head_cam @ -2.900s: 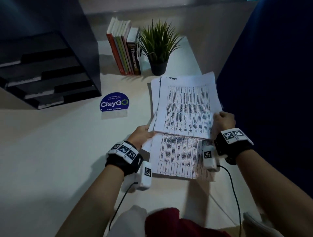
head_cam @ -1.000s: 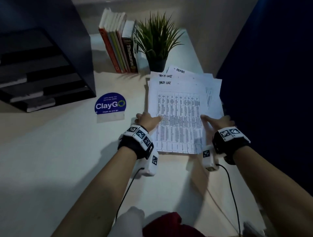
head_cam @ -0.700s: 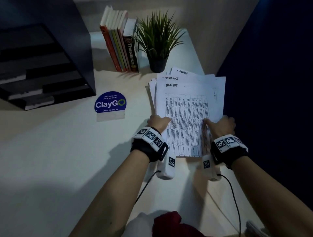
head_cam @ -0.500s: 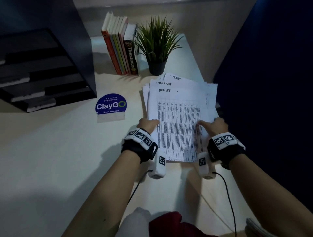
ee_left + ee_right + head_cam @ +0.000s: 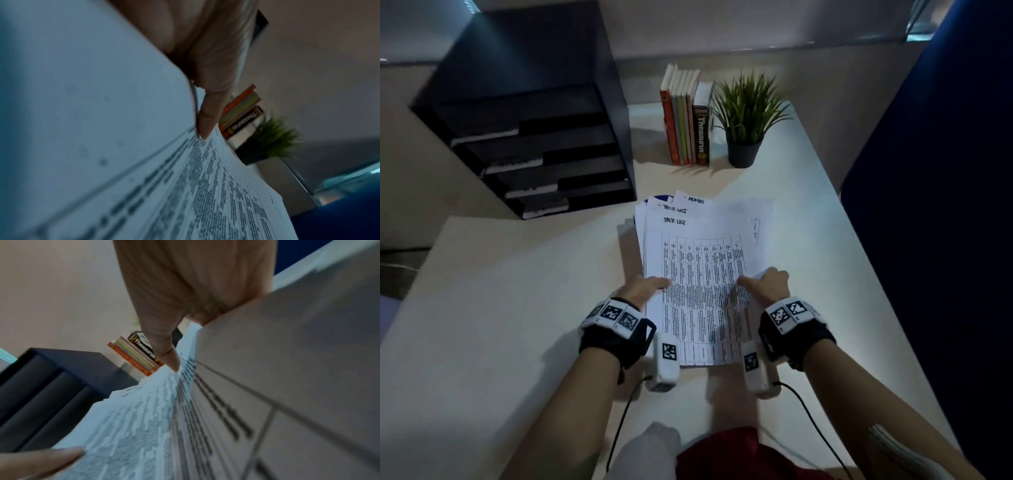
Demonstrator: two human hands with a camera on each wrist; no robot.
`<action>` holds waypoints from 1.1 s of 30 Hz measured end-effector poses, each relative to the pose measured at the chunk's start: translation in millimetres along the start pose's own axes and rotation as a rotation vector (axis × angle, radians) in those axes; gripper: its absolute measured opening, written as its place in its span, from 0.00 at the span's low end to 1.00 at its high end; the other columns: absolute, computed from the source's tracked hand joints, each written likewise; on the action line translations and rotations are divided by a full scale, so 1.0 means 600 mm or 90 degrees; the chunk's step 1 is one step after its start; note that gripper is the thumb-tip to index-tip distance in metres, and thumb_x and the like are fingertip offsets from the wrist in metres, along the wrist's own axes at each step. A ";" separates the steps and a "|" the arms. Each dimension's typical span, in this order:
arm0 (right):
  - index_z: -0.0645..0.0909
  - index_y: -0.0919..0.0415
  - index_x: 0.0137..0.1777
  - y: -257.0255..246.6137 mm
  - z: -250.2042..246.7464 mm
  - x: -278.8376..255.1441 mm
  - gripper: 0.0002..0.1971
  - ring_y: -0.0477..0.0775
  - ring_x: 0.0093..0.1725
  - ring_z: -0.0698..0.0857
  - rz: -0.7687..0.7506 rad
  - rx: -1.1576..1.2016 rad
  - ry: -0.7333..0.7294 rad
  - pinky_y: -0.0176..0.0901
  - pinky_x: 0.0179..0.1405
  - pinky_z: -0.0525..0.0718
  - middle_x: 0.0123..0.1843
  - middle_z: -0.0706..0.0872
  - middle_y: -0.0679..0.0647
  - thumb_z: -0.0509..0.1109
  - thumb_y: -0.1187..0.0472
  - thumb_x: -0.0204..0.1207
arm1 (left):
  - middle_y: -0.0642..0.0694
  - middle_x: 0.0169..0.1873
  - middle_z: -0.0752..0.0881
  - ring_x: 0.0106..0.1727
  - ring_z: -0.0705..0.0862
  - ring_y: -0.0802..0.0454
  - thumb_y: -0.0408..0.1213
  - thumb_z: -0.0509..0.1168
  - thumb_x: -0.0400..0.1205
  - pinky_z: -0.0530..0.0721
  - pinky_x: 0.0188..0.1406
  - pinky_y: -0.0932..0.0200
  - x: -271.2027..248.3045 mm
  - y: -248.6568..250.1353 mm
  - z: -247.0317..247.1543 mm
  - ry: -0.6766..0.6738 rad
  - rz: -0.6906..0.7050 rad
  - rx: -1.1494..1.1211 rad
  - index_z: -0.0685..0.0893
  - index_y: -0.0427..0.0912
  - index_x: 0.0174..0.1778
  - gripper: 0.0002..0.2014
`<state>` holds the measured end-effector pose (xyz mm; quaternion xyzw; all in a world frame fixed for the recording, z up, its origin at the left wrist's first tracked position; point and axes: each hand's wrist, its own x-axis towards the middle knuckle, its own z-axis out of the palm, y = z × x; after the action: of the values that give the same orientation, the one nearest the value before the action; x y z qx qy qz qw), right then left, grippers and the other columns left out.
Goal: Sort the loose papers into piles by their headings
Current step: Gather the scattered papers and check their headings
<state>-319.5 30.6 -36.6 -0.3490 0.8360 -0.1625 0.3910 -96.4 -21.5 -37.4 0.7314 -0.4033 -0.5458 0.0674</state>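
Pale tabletop (image 5: 482, 308) is running from the near edge out to a beige wall at 12 o'clock; a dark blue partition (image 5: 945, 205) is closing off the 3 o'clock side. Black paper tray rack (image 5: 534, 137) is sitting at 10 o'clock with white sheets poking out of its slots. A row of books (image 5: 686, 118) is standing upright at 12 o'clock, a "Thesaurus" spine readable, with a potted plant (image 5: 746, 120) just beside it on the right. The stack of papers (image 5: 702, 260) is lying mid-tabletop, fanned slightly, near edge between both wrists. Left hand (image 5: 643, 289) is holding the stack's left edge, thumb lying flat on the top sheet, fingers underneath and out of sight. Right hand (image 5: 770, 284) is doing the same on the right edge: thumb on top, other fingers curled under the paper. So each grip is pinching the stack. Headings reading "TASK LIST" on the top two sheets and "ADMIN" on one behind; the table text is too small to read. A blue patch is peeking out behind the stack's far-left corner, mostly hidden. Both wrist views are blurred, mostly paper and a thumb. Red fabric at 6 o'clock is cut off by the frame.
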 end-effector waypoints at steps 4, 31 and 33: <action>0.69 0.71 0.61 -0.030 0.059 -0.044 0.24 0.60 0.57 0.79 0.014 0.087 -0.048 0.42 0.44 0.72 0.56 0.74 0.63 0.70 0.56 0.73 | 0.37 0.73 0.71 0.71 0.73 0.37 0.58 0.74 0.67 0.74 0.68 0.48 -0.044 -0.040 -0.067 0.074 -0.033 0.048 0.61 0.36 0.76 0.48; 0.66 0.62 0.68 -0.185 0.048 -0.239 0.29 0.36 0.56 0.80 -0.480 0.492 0.127 0.35 0.60 0.79 0.59 0.79 0.48 0.62 0.69 0.65 | 0.43 0.47 0.82 0.48 0.82 0.45 0.32 0.70 0.76 0.77 0.35 0.73 -0.171 -0.047 -0.275 0.263 0.563 -0.072 0.79 0.30 0.59 0.16; 0.60 0.58 0.70 -0.195 0.041 -0.255 0.29 0.28 0.57 0.78 -0.539 0.514 0.113 0.31 0.64 0.76 0.62 0.75 0.44 0.65 0.70 0.69 | 0.42 0.52 0.84 0.52 0.85 0.51 0.30 0.69 0.77 0.81 0.46 0.69 -0.175 -0.047 -0.300 0.212 0.600 -0.166 0.76 0.29 0.63 0.20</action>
<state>-178.4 57.2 94.2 -0.4611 0.5255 -0.6382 0.3222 63.5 5.6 96.5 0.5326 -0.6015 -0.3779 0.4601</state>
